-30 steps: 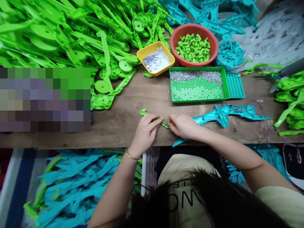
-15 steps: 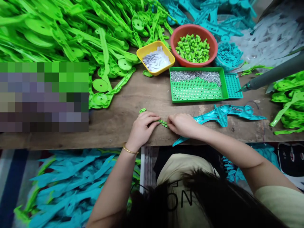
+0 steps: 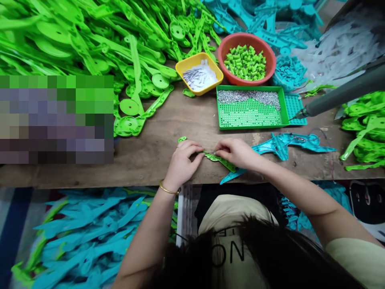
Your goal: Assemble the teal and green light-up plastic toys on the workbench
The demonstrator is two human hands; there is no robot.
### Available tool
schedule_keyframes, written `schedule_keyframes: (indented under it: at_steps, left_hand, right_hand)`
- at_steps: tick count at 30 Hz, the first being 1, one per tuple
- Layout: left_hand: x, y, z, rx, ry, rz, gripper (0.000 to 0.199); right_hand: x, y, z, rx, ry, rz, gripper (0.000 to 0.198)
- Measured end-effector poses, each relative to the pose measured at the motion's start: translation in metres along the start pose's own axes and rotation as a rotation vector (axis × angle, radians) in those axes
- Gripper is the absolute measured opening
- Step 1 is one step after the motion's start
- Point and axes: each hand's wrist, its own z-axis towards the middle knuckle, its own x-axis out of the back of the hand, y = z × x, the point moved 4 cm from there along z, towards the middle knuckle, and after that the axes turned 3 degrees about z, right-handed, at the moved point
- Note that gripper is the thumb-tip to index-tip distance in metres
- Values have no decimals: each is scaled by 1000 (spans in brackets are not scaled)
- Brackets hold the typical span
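Observation:
A slim green plastic part (image 3: 222,161) lies on the wooden table (image 3: 168,116) between my two hands. My left hand (image 3: 185,162) is closed on the part's left stretch, with the rounded end poking out beyond the fingers. At the part's middle, my right hand (image 3: 242,153) has thumb and forefinger pinched together; whatever is between them is too small to make out. Under and beyond the right wrist lies a long teal plastic piece (image 3: 279,146) with thin wires on it.
Behind the hands stand a green perforated tray (image 3: 252,127) of small metal screws, a yellow dish (image 3: 197,91) of white pieces and a red bowl (image 3: 222,60) of green blocks. A dark powered screwdriver (image 3: 331,94) slants in from the right. Green parts (image 3: 129,52) are heaped at left.
My right hand has shifted slightly right and up, uncovering more of the green part. The left hand keeps its hold. The screwdriver's tip appears further left over the tray.

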Motion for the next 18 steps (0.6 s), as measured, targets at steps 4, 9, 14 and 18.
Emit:
schedule_keyframes:
  at_steps: [4,9,14,18]
  left_hand:
    - [-1,0,-2,-12,39,15,12]
    - [-5,3,-5,-58,90,80,15]
    - [-11,7,-14,-88,101,200,22]
    - [-18,10,-23,-101,66,291,30]
  right_hand:
    - [-1,-4,-1,99,32,160,11]
    - [-7,-9,1,164,-4,332,14]
    - [-10,-14,8,107,9,403,17]
    - [-11,-15,13,26,-31,433,12]
